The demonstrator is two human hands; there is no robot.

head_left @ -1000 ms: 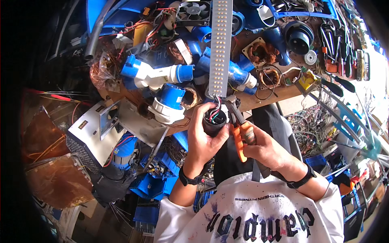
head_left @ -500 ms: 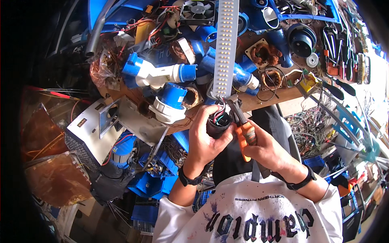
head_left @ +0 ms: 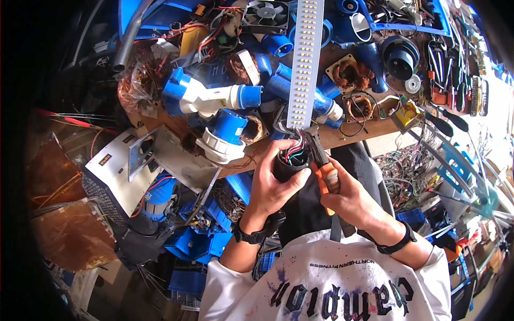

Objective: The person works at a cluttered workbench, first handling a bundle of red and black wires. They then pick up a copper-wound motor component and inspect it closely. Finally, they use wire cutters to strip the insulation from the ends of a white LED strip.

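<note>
My left hand point(head_left: 270, 187) is closed around a dark, round, open-topped housing point(head_left: 286, 171). Several thin wires point(head_left: 297, 151), red, white, black and green among them, bunch inside its mouth. They run up to the lower end of a long white strip point(head_left: 305, 64) lined with small LEDs. In my right hand point(head_left: 350, 195) are orange-handled pliers point(head_left: 327, 181), gripped by the handles. The pliers' dark jaws lie just right of the wires, by the strip's end. Whether the jaws touch a wire or the strip, I cannot tell.
Across the wooden bench point(head_left: 350, 136) lie blue-and-white industrial plugs point(head_left: 203, 99), copper-wound motor stators point(head_left: 358, 106) and a small fan point(head_left: 265, 13). Hand tools point(head_left: 447, 69) line the right side. A metal casing point(head_left: 115, 166) and blue bins point(head_left: 198, 243) sit at left, below the bench.
The LED strip has shifted slightly right in the view. The pliers' jaws stand a little more upright beside the wires. Both hands keep their holds.
</note>
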